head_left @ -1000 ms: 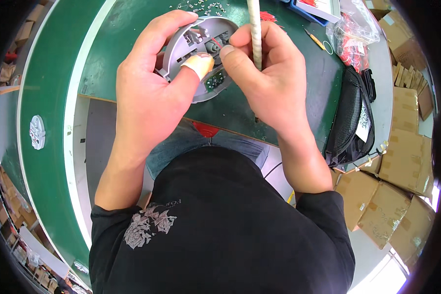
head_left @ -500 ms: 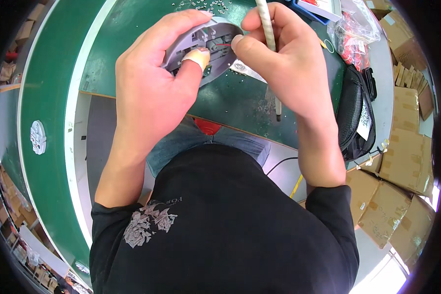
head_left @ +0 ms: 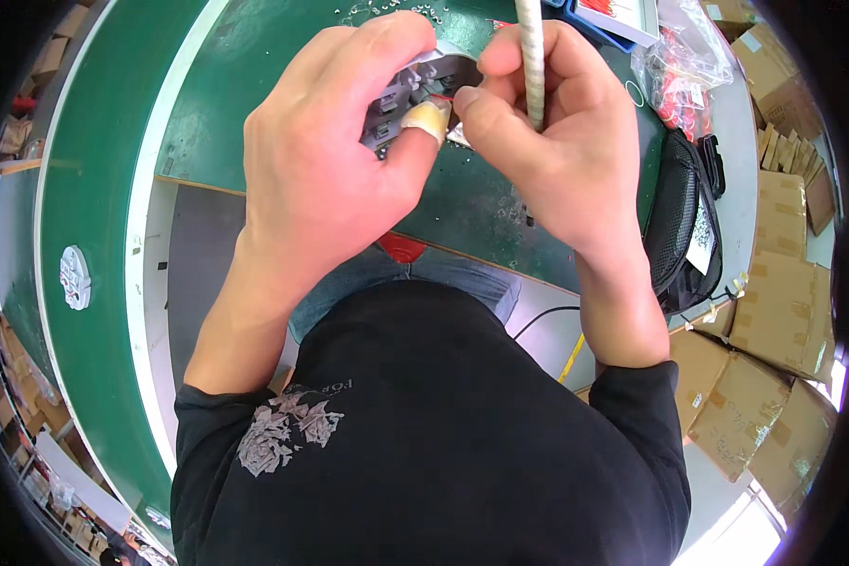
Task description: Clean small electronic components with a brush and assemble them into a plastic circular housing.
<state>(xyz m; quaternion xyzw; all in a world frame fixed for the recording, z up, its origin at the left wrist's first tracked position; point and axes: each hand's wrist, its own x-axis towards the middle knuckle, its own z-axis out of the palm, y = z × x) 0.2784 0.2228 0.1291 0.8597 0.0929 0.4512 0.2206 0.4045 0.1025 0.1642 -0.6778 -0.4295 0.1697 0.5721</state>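
My left hand (head_left: 316, 141) wraps round a grey, rounded plastic housing (head_left: 385, 109), its open side with moulded ribs facing up. A yellowish covering (head_left: 428, 119) sits on the left thumb, which presses inside the housing. Close by, my right hand (head_left: 575, 141) grips a pale, wrapped rod (head_left: 532, 66) that stands between its fingers; a dark lower end shows below the palm. The right thumb and index finger come together at the housing's right edge, by a thin red wire (head_left: 442, 96). Whether they pinch the wire is hard to see.
Small loose pieces (head_left: 387, 11) lie at the far side of the green bench (head_left: 208, 123). Right of them are a blue tray (head_left: 594, 24), a clear bag of red parts (head_left: 684, 104) and a black mesh case (head_left: 677, 222). A whitish part (head_left: 74, 276) rests on the green strip at left.
My left hand and the housing have moved to the right and tilted, so less of the housing shows. The right hand has shifted slightly right and down, with the rod more upright.
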